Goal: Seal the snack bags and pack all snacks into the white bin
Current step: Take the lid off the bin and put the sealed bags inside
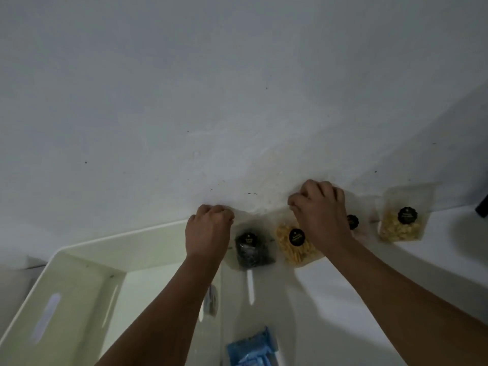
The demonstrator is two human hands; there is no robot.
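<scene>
Several clear snack bags with black round labels stand along the wall on the white table (343, 286). My left hand (208, 231) is closed, pinching the top edge of the dark snack bag (250, 252). My right hand (319, 210) is closed at the top of the yellow stick snack bag (293, 249) beside it. A third bag (353, 222) is mostly hidden behind my right hand. A yellow puffed-snack bag (402, 220) leans on the wall further right. The white bin (79, 273) sits at the lower left, under my left forearm.
A blue packet (250, 347) lies at the bottom edge, right of the bin. A small clear packet (211, 299) shows by the bin's right wall. A black object (483, 207) pokes in at the right edge. The white wall rises right behind the bags.
</scene>
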